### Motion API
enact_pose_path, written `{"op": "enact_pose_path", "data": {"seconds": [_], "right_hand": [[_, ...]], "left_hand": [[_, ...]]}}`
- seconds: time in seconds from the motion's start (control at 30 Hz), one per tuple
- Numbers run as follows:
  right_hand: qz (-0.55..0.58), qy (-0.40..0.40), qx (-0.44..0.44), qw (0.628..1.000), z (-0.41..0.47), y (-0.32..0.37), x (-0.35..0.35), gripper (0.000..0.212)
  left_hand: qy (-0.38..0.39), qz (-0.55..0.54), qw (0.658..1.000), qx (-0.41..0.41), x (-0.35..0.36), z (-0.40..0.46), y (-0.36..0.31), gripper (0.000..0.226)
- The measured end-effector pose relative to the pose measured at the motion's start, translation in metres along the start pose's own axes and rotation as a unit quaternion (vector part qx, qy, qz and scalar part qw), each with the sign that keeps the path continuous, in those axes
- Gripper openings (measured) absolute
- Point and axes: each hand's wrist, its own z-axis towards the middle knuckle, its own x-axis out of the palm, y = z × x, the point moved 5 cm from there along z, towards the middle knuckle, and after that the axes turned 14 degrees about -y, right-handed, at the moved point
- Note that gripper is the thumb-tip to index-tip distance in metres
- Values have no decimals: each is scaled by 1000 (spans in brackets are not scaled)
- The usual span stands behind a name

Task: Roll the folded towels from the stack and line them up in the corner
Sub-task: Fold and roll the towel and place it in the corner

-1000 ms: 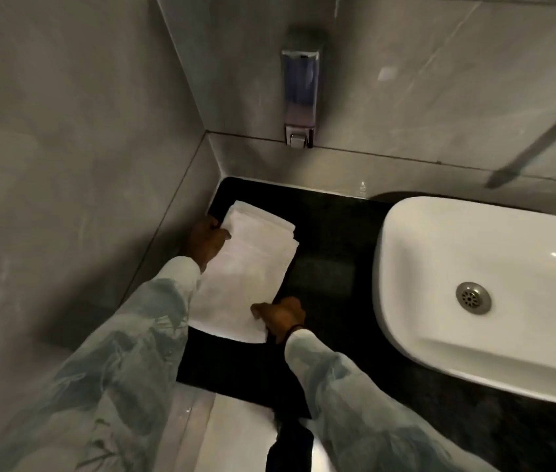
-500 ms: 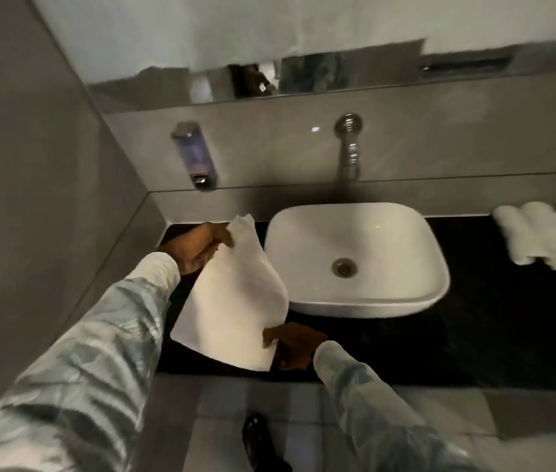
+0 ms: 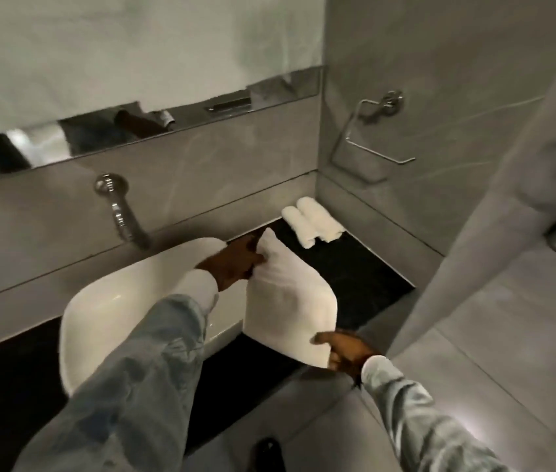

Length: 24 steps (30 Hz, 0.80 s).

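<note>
Towel: a white folded cloth towel (image 3: 290, 301) hangs in the air between my two hands, over the black stone countertop (image 3: 354, 281) just to the right of the white oval ceramic basin (image 3: 116, 301).
Left hand: my left hand (image 3: 235, 264) is closed on the towel's far top corner, thumb and fingers pinching the cloth.
Right hand: my right hand (image 3: 346, 349) pinches the near bottom corner, fingers curled under the edge.
Rolled towels: two white rolled towels (image 3: 310, 223) lie side by side, touching, in the far right corner of the countertop against the grey tiled wall (image 3: 440, 97).
Sleeves: both my arms wear pale patterned sleeves with white cuffs.
Fixtures: a chrome wall spout (image 3: 120, 209) juts over the basin; a chrome wire holder (image 3: 371, 131) hangs on the right wall.
</note>
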Motion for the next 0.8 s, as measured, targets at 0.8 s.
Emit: {"op": "enact_pose_path", "data": {"seconds": [0.8], "right_hand": [[-329, -57, 129, 934, 184, 28, -106, 74]], "left_hand": [[-20, 219, 974, -46, 129, 269, 146, 55]]}}
